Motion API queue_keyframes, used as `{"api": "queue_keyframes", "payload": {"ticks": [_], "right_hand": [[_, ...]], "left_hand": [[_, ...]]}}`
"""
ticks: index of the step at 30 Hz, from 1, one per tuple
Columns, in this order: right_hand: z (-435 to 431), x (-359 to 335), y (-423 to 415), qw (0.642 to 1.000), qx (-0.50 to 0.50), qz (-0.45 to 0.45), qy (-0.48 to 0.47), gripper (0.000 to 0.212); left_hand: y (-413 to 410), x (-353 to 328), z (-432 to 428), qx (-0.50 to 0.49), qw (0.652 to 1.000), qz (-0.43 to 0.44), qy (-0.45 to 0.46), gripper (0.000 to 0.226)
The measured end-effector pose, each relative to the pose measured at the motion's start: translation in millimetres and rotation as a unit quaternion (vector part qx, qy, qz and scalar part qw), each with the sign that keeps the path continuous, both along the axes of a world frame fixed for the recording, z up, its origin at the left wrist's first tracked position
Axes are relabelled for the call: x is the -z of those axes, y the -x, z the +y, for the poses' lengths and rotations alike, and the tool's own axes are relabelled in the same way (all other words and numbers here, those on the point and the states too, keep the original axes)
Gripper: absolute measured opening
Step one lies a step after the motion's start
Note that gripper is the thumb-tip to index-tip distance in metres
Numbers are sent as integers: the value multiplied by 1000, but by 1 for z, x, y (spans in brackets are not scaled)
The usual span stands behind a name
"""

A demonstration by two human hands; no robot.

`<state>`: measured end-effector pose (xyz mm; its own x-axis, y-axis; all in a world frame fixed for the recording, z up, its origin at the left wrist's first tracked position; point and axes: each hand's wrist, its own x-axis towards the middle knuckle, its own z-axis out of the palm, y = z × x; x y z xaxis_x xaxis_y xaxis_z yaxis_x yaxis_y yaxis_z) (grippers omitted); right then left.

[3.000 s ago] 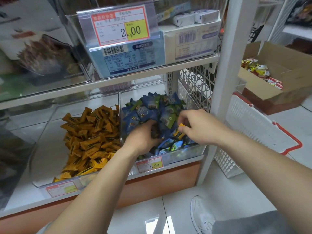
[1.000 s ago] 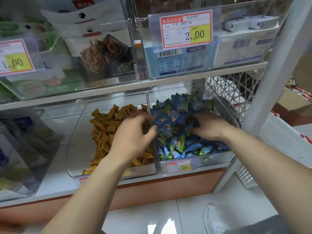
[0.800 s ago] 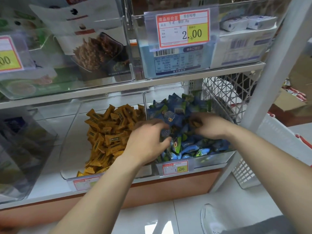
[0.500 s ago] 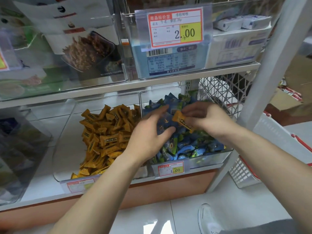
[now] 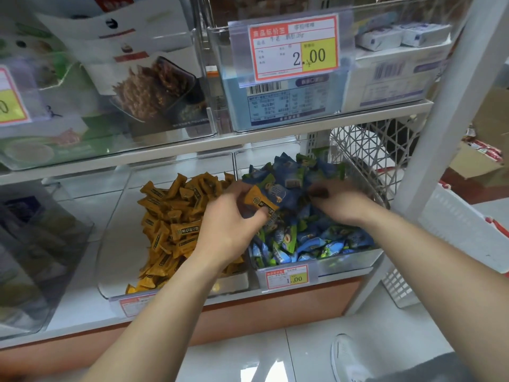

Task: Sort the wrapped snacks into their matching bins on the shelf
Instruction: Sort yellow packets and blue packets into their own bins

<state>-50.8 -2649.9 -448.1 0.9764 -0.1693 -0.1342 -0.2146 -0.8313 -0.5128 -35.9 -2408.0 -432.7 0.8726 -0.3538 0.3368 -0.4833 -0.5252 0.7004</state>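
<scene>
Left hand (image 5: 231, 224) pinches one orange snack (image 5: 257, 201) between thumb and fingers, over blue pile (image 5: 303, 238), just right of divider (image 5: 233, 166). Right hand (image 5: 340, 204) has fingers curled down into blue pile; cannot tell if I grip anything.

Risks: slick wrapper slips from my pinch, drops back among blues. My left wrist could drag blues over divider into orange bin (image 5: 118, 232), left of it.

Count: two hands, two bins (orange bin, blue bin (image 5: 347, 267)), one stray orange snack. Piles too many to count.
</scene>
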Motion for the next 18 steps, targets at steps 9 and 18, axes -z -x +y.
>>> {"api": "queue_keyframes", "payload": {"ticks": [9, 18], "right_hand": [[2, 4, -6, 998, 5, -1, -55, 27], [3, 11, -4, 999, 12, -8, -53, 23]], "left_hand": [[-2, 2, 3, 10, 999, 26, 20, 22], [-5, 4, -2, 4, 998, 52, 34, 21]]}}
